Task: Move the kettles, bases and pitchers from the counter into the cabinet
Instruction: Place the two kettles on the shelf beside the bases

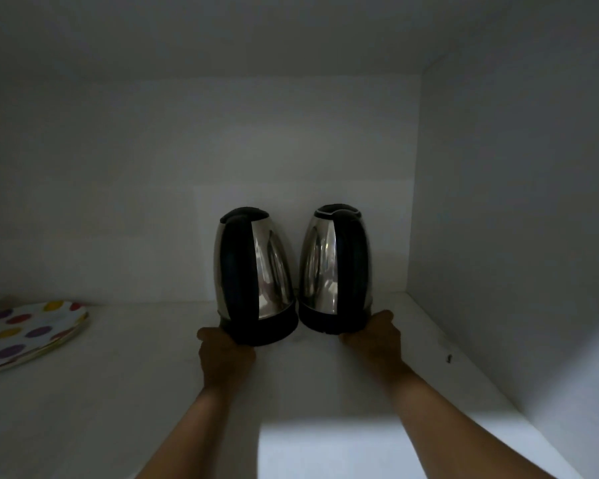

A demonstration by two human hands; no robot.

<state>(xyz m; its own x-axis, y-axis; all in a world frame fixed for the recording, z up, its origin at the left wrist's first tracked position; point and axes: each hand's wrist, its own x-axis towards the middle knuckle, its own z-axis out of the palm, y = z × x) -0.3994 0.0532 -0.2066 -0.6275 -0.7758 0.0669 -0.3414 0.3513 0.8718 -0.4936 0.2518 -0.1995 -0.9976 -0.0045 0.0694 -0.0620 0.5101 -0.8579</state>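
Two steel kettles with black handles and black bottoms stand upright side by side on the white cabinet shelf, near the back wall. My left hand grips the black bottom of the left kettle at its front left. At the front right of the right kettle, my right hand grips its black bottom. The two kettles almost touch at their bottoms. Whether separate bases sit under them cannot be told in the dim light.
A plate with coloured dots lies at the shelf's left edge. The cabinet's right wall stands close to the right kettle. A small dark peg sticks out low on that wall.
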